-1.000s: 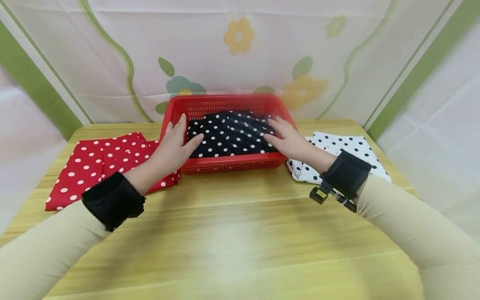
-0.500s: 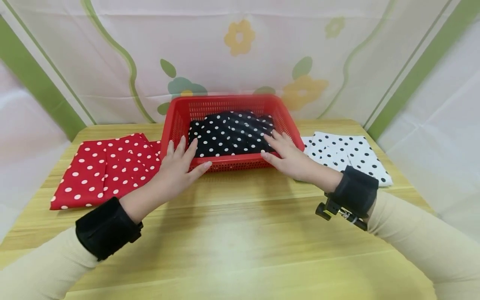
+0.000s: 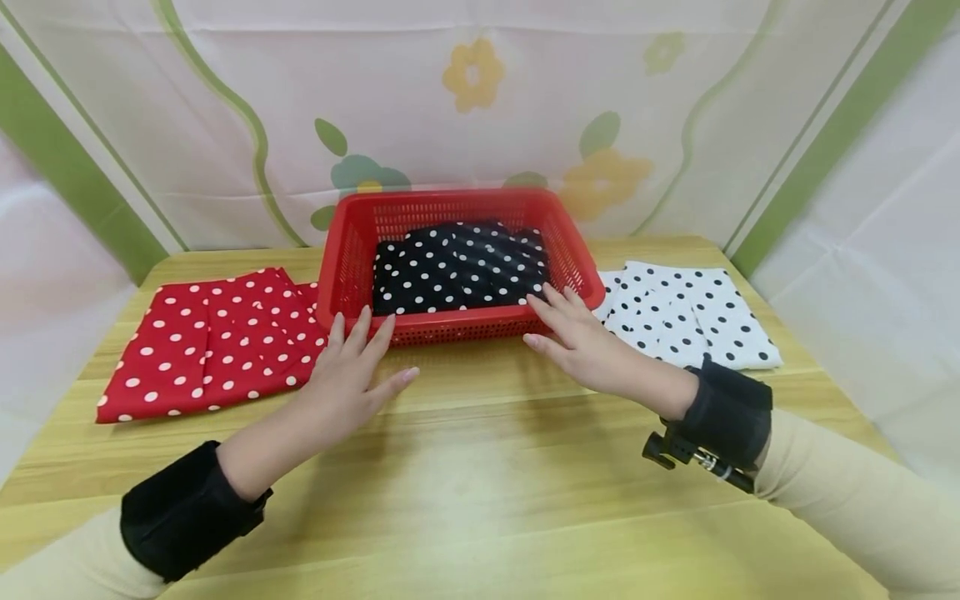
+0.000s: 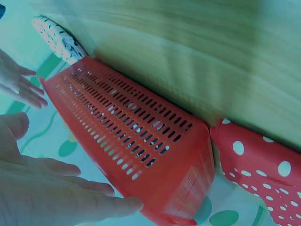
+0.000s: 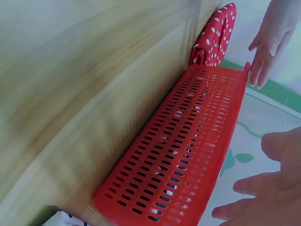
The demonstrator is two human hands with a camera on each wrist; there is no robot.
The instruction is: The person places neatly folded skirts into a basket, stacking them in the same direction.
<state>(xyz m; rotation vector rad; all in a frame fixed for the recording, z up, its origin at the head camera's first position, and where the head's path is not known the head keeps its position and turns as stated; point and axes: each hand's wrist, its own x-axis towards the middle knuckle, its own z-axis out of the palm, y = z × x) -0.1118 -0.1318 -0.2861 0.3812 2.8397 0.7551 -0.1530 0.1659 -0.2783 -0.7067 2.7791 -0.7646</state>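
A folded black cloth with white dots [image 3: 457, 267] lies inside a red plastic basket [image 3: 465, 318] with slotted walls. My left hand [image 3: 345, 379] hovers by the basket's front left corner, fingers spread and holding nothing. In the left wrist view its fingertips [image 4: 127, 205] overlap the basket's rim. Opposite it, my right hand [image 3: 581, 337] is at the front right corner, its fingers also spread with nothing in them. The right wrist view shows the right fingers [image 5: 256, 183] apart from the basket's slotted side.
Left of the basket lies a folded red cloth with white dots [image 3: 217, 342]. A folded white cloth with black dots [image 3: 682, 317] is on the right. Everything stands on a wooden table [image 3: 465, 483], with a flowered curtain [image 3: 480, 133] behind it.
Both hands have drawn back from over the black cloth inside the basket towards the front, and now hover near its front corners. The basket and cloths lie about as before.
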